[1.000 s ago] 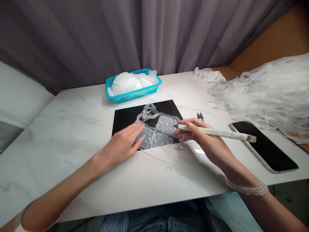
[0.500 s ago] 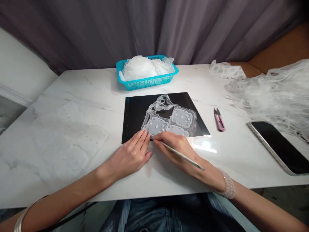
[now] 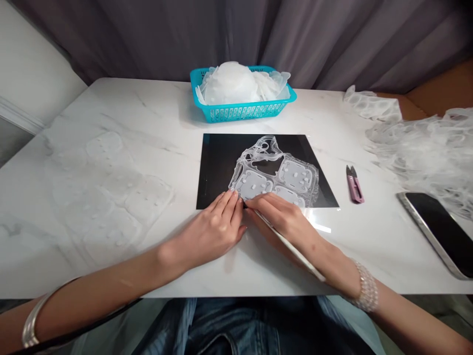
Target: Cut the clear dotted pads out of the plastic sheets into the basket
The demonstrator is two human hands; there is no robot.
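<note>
A translucent silicone sheet (image 3: 275,177) of square pads lies on a black mat (image 3: 218,167) at the table's middle. My left hand (image 3: 218,229) rests flat with its fingers stretched out, the fingertips pressing the sheet's near-left corner. My right hand (image 3: 286,219) is closed in a pen grip on a thin white tool (image 3: 291,249), whose tip meets the sheet's near edge right beside my left fingertips.
A teal basket (image 3: 242,111) of white silicone pieces stands behind the mat. Pink thread snips (image 3: 354,185) lie right of the mat, a phone (image 3: 441,231) further right. A heap of white trimmings (image 3: 424,148) fills the right side. Trimmed translucent pieces (image 3: 114,197) lie at left.
My right hand moved from the sheet's right edge to its near-left corner with the tool. My left hand slid in beside it. The view shifted, bringing mat and basket rightward.
</note>
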